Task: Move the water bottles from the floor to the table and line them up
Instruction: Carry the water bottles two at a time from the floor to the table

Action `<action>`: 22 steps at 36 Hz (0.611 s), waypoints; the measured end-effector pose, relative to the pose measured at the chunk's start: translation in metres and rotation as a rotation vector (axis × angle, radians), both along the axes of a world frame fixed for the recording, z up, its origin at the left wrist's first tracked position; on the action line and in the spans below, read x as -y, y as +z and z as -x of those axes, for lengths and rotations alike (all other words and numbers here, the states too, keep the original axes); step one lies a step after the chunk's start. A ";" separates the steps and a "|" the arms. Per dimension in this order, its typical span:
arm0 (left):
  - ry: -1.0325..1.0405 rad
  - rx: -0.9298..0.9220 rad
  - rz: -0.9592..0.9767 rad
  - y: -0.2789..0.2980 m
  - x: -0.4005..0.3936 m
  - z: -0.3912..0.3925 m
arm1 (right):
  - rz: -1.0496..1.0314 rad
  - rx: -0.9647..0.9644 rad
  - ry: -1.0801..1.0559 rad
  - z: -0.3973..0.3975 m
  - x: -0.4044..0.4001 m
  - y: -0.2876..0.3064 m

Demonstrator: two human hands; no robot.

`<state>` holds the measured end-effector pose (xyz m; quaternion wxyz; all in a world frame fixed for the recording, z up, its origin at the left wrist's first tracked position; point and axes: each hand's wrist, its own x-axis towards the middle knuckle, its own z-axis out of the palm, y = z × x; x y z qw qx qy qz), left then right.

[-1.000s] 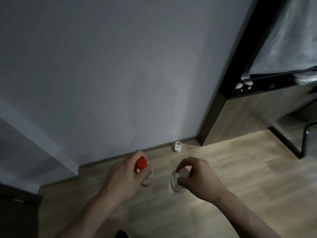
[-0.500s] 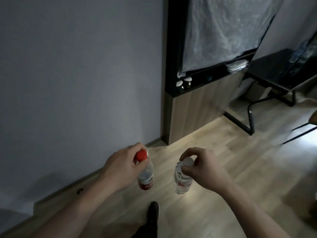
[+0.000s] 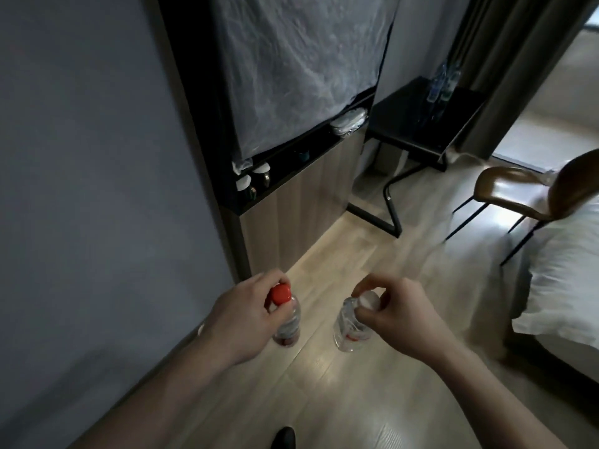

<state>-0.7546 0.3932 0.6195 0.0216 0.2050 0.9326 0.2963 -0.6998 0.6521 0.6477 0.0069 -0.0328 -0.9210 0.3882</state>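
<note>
My left hand (image 3: pixel 240 315) grips a clear water bottle with a red cap (image 3: pixel 288 322) by its neck, held upright above the wooden floor. Beside it, my right hand (image 3: pixel 402 315) holds a second clear bottle with a white cap (image 3: pixel 350 328) by its top, also hanging upright. Far back on the right stands a small black table (image 3: pixel 418 124), and several water bottles (image 3: pixel 442 82) stand close together near its far edge.
A grey wall runs along the left. A dark wardrobe unit (image 3: pixel 291 176) with a plastic-covered front and a low shelf stands ahead. A brown chair (image 3: pixel 531 189) and a bed with white sheets (image 3: pixel 564 273) are on the right. A dark curtain (image 3: pixel 505 59) hangs beside the table.
The view has swung right from the wall corner toward the table, chair and bed. Both hands keep their bottles, lifted off the floor.
</note>
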 end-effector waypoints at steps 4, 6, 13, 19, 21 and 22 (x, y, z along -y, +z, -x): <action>-0.094 -0.023 0.040 0.009 -0.036 0.047 | 0.029 -0.032 -0.094 0.022 -0.030 0.002; -0.127 -0.032 0.051 0.011 -0.055 0.068 | 0.043 -0.041 -0.139 0.033 -0.049 0.002; -0.162 -0.079 0.023 0.008 -0.133 0.133 | 0.041 -0.029 -0.207 0.077 -0.130 -0.007; -0.089 -0.101 0.035 0.001 -0.212 0.168 | 0.050 -0.014 -0.183 0.116 -0.210 -0.018; -0.057 -0.093 0.028 0.001 -0.238 0.177 | 0.057 -0.005 -0.162 0.130 -0.239 -0.020; -0.037 -0.089 0.026 0.002 -0.251 0.182 | 0.056 0.000 -0.149 0.136 -0.254 -0.019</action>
